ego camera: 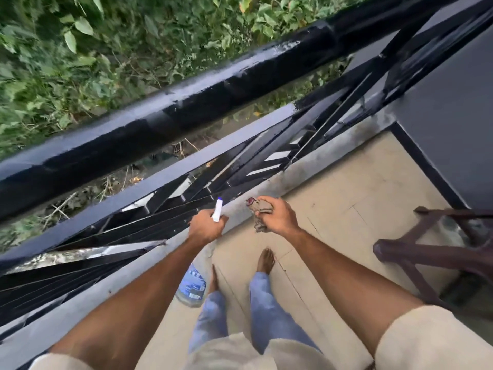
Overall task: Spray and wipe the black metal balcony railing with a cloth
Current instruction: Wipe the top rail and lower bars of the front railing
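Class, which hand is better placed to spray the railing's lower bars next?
Left: the left hand grips the spray bottle, nozzle beside the lower bars; the right hand holds only the cloth.

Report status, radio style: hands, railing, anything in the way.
Left hand grips spray bottle, nozzle toward the lower bars. Right hand grips cloth. Railing glossy on top. Brown chair at right, clear of both hands.
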A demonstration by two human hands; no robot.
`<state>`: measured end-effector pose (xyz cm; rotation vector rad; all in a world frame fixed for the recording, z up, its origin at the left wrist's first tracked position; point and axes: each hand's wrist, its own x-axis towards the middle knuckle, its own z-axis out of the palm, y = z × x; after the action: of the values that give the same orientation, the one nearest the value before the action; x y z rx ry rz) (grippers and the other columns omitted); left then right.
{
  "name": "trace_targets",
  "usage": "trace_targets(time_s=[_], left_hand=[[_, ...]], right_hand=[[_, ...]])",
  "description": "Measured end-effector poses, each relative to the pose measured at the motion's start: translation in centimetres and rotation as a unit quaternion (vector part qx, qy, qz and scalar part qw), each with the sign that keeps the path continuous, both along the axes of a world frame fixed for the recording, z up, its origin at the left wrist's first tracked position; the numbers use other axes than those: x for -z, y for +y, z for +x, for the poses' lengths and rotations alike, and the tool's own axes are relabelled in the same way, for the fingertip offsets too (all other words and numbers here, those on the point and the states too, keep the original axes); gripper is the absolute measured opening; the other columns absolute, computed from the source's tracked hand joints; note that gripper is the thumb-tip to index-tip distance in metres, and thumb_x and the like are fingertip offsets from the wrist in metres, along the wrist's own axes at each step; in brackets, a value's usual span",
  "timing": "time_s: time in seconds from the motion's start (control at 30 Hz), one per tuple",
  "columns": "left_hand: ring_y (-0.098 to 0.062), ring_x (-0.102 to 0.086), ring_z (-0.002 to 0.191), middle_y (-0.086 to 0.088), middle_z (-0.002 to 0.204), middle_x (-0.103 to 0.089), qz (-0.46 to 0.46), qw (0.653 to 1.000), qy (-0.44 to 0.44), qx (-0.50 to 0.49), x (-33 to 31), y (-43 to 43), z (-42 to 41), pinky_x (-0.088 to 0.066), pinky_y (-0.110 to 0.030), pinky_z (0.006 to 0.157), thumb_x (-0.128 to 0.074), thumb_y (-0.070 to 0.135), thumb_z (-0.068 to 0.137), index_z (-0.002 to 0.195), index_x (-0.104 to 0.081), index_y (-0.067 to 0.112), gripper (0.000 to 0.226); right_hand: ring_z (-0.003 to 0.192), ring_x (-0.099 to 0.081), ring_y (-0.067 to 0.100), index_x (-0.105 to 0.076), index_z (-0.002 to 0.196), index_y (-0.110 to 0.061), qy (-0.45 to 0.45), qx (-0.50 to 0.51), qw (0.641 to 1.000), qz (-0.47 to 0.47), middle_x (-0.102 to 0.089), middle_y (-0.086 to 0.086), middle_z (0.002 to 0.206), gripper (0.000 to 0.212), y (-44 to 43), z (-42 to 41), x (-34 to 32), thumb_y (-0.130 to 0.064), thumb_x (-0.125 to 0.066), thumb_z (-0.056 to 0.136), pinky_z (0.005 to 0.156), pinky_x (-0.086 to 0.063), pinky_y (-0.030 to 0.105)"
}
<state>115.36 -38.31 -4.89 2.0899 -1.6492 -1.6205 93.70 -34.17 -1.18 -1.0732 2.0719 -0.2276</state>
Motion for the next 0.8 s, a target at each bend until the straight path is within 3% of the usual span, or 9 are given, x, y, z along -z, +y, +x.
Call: trace_targets(time_s=[0.1, 0.27, 0.37, 0.57, 0.7, 0.8], left_hand=[[-0.032, -0.073, 0.065, -0.006, 0.068, -0.072, -0.009, 1.000, 0.006, -0.006, -0.6, -0.1, -1.0, -0.062, -0.044, 0.075, -0.060, 0.048, 0.075, 0.066, -0.061, 0.016, 0.033], [-0.028, -0.071, 0.057, -0.005, 0.062, -0.069, -0.040, 0.998, 0.046, -0.033, -1.7, -0.7, -2.3, -0.063, -0.047, 0.069, -0.069, 0.043, 0.084, 0.065, -0.062, 0.015, 0.034], [-0.020, -0.065, 0.047, -0.007, 0.067, -0.069, -0.026, 0.995, 0.084, -0.050, -2.7, -1.1, -3.6, -0.062, -0.039, 0.059, -0.072, 0.026, 0.094, 0.072, -0.065, 0.013, 0.027], [-0.023, -0.066, 0.046, -0.006, 0.059, -0.065, -0.035, 0.991, 0.111, -0.063, -3.3, -1.4, -5.4, -0.058, -0.035, 0.058, -0.069, 0.025, 0.096, 0.068, -0.060, 0.012, 0.032], [-0.021, -0.063, 0.044, -0.011, 0.074, -0.074, -0.030, 0.986, 0.153, -0.063, -4.6, -1.7, -6.7, -0.054, -0.029, 0.050, -0.069, 0.023, 0.098, 0.076, -0.066, 0.012, 0.025], [-0.023, -0.065, 0.046, -0.011, 0.068, -0.066, -0.038, 0.985, 0.154, -0.065, -5.2, -1.9, -7.3, -0.055, -0.031, 0.050, -0.066, 0.020, 0.098, 0.076, -0.060, 0.009, 0.025]], right_hand=[[0.111, -0.065, 0.027, -0.064, 0.130, -0.042, 0.003, -0.012, 1.000, -0.015, -0.068, 0.001, 0.120, 0.050, -1.1, 0.1, 0.4, -0.034, -0.075, 0.083, 0.092, -0.051, 0.029], [0.114, -0.062, 0.024, -0.063, 0.131, -0.043, 0.005, -0.041, 0.998, -0.051, -0.064, 0.001, 0.119, 0.049, -2.4, 0.2, -0.2, -0.032, -0.074, 0.084, 0.094, -0.047, 0.028], [0.113, -0.061, 0.025, -0.063, 0.130, -0.042, 0.011, -0.049, 0.996, -0.067, -0.063, 0.001, 0.117, 0.049, -2.9, -0.3, -1.1, -0.031, -0.075, 0.084, 0.095, -0.048, 0.030], [0.112, -0.061, 0.029, -0.060, 0.132, -0.042, 0.039, -0.043, 0.995, -0.076, -0.060, 0.002, 0.118, 0.047, -3.6, -2.2, -2.8, -0.031, -0.074, 0.088, 0.093, -0.051, 0.034], [0.111, -0.060, 0.031, -0.058, 0.134, -0.043, 0.055, -0.041, 0.994, -0.083, -0.056, 0.003, 0.118, 0.047, -3.6, -3.0, -4.0, -0.031, -0.070, 0.090, 0.093, -0.050, 0.035], [0.111, -0.060, 0.029, -0.058, 0.133, -0.043, 0.059, -0.039, 0.993, -0.092, -0.056, 0.002, 0.118, 0.047, -3.5, -3.3, -5.1, -0.030, -0.070, 0.090, 0.094, -0.051, 0.036]])
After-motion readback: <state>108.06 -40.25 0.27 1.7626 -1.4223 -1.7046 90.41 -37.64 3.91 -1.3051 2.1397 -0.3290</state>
